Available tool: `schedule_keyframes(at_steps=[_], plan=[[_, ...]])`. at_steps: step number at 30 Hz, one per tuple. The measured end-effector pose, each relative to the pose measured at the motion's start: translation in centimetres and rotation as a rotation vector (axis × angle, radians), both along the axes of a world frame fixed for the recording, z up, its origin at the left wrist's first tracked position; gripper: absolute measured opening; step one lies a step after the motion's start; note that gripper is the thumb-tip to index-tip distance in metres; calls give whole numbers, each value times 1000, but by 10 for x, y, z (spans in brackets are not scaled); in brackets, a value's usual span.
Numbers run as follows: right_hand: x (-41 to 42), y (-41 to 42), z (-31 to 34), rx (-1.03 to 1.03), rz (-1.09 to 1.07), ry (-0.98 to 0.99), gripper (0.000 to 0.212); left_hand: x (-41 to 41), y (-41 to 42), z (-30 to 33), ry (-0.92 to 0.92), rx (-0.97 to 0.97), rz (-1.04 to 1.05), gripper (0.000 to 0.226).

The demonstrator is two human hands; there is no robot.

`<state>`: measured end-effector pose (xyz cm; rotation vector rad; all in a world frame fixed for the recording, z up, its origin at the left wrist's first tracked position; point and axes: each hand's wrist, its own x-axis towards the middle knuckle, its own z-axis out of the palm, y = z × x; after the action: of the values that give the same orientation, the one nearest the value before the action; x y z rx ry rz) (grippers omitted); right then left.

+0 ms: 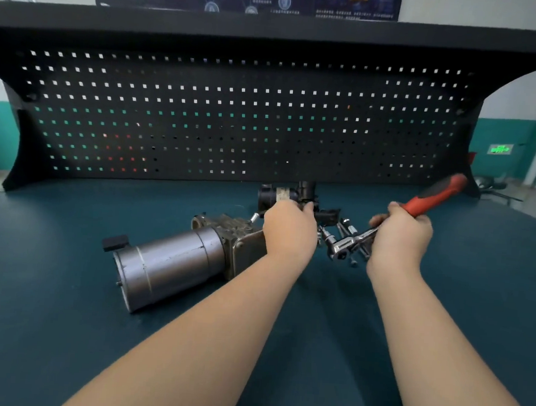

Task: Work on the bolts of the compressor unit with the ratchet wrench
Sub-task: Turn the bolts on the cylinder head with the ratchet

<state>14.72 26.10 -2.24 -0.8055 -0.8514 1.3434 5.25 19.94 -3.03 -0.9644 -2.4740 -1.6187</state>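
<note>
Compressor unit (175, 260) lying on its side at centre frame on the worktop (51, 283), steadied by left hand (290, 229) gripping its head end against wrench torque. Right hand (399, 239) wrapped round ratchet wrench (430, 197), chrome head lowered among loose bolts (343, 228) just right of centre.

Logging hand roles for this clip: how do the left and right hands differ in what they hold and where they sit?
The left hand grips the compressor unit at its dark far end; the right hand grips the ratchet wrench. The left hand sits on the unit; the right hand is to the right of it, its red handle angled up and away. Both have curled fingers.
</note>
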Motion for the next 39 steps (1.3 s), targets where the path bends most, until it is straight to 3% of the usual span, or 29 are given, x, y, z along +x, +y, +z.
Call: schedule_keyframes(at_steps=[3, 6, 8, 14, 20, 24, 26, 29, 31, 33, 39], plan=[[2, 8, -4, -36, -83, 41, 10, -1, 29, -3, 314, -356, 32, 15], [4, 17, -6, -54, -164, 56, 11, 1, 47, -20, 471, -587, -31, 24], [5, 23, -8, -74, -206, 66, 12, 2, 54, -31, 528, -638, -59, 28], [1, 25, -10, -142, -177, 13, 10, 3, 53, -44, 554, -620, -78, 27], [0, 21, -8, -44, -122, 45, 7, 7, 32, -27, 514, -545, -124, 19], [-7, 10, -4, -104, 74, 83, 10, 8, -18, -7, 599, -426, -149, 13], [-14, -3, -4, -121, 230, 68, 13, -3, -52, -1, 715, -355, -59, 16], [-27, -28, -6, -8, 423, 25, 18, -33, -96, 3, 740, -310, 68, 22], [-35, -45, -8, 119, 503, -46, 16, -49, -118, 2, 624, -373, -4, 39], [-41, -56, -11, 244, 542, -116, 13, -54, -128, -5, 665, -476, -103, 52], [-46, -63, -19, 362, 522, -202, 13, -60, -129, -12, 710, -370, -98, 51]])
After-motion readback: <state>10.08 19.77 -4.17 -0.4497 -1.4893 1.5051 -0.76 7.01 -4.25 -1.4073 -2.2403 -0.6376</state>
